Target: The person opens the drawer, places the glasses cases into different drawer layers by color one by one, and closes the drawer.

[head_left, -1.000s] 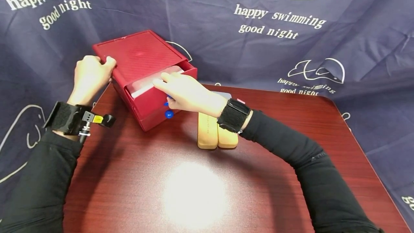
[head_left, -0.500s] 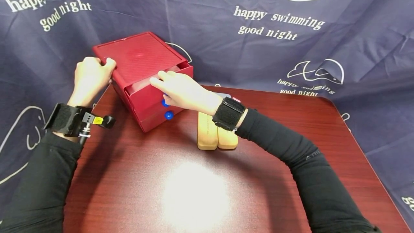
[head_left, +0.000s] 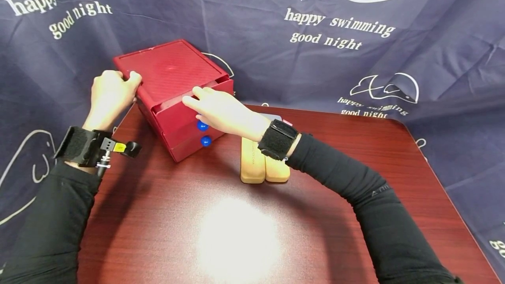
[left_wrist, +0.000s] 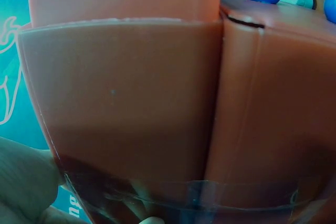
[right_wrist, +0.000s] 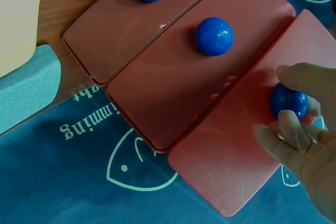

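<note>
A red box of stacked drawers [head_left: 169, 69] stands at the table's back left, with blue ball knobs [head_left: 206, 140] on its front. Its top drawer [head_left: 177, 117] sticks out a little past the lid, leaving a narrow gap along the front. My right hand [head_left: 225, 113] pinches the top drawer's blue knob [right_wrist: 288, 100] between thumb and fingers, as the right wrist view shows. At the box's left side, my left hand [head_left: 112, 95] grips the top edge, thumb on the lid; its lower fingers are hidden. The side wall [left_wrist: 121, 98] fills most of the left wrist view.
Two long yellow cases [head_left: 253, 165] lie side by side right of the box, partly under my right forearm. A pale blue-grey thing [right_wrist: 31, 87] lies behind them. The brown table [head_left: 177, 222] ends at a dark blue printed cloth [head_left: 252, 25].
The top drawer has slid back into the box, with my right hand moving along with it. A white thing that showed inside is now covered. My left hand has stayed in place.
</note>
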The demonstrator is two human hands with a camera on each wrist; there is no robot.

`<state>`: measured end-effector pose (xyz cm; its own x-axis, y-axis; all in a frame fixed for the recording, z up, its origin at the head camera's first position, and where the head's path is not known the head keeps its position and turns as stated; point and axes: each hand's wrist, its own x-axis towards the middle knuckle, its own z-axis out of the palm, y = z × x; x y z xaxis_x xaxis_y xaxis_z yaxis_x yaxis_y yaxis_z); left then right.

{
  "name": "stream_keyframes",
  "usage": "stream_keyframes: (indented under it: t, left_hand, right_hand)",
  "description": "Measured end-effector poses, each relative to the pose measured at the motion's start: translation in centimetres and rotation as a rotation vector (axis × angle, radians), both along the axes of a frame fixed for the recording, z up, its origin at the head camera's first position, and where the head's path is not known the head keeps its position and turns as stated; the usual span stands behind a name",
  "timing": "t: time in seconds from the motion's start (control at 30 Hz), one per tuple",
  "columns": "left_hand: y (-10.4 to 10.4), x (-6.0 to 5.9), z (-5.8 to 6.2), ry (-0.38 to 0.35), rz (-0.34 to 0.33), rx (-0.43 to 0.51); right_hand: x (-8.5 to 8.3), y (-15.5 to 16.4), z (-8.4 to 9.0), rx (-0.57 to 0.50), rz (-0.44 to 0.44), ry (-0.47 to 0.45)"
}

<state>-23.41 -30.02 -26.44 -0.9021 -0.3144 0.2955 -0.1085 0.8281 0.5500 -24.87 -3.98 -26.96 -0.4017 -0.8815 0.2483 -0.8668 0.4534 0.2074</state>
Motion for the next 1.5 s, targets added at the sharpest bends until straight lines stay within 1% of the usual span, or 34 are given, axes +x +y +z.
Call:
stream_keyframes:
  t: [0.37, 0.73, 1.0, 1.17, 1.4, 1.5]
  left_hand:
    - [0.0, 0.1, -0.2, -0.01, -0.001, 0.002]
    - [0.0, 0.2, -0.2, -0.025, 0.011, 0.01]
    - [0.1, 0.2, -0.3, -0.015, 0.01, 0.007]
    - [-0.2, 0.0, -0.3, -0.026, 0.018, 0.013]
    - [-0.1, 0.0, -0.2, -0.032, 0.02, 0.016]
    - [-0.1, -0.1, -0.1, -0.028, 0.02, 0.012]
  right_hand:
    - [-0.2, -0.2, -0.4, -0.011, -0.01, -0.03]
    - [-0.9, -0.9, -1.1, -0.036, -0.01, -0.012]
    - [-1.0, -1.0, -1.2, -0.044, -0.025, -0.012]
    - [-0.9, -1.0, -1.2, -0.043, -0.031, -0.027]
    - [-1.2, -1.0, -1.2, -0.042, -0.044, -0.002]
    - [-1.3, -1.0, -1.4, -0.055, -0.041, -0.011]
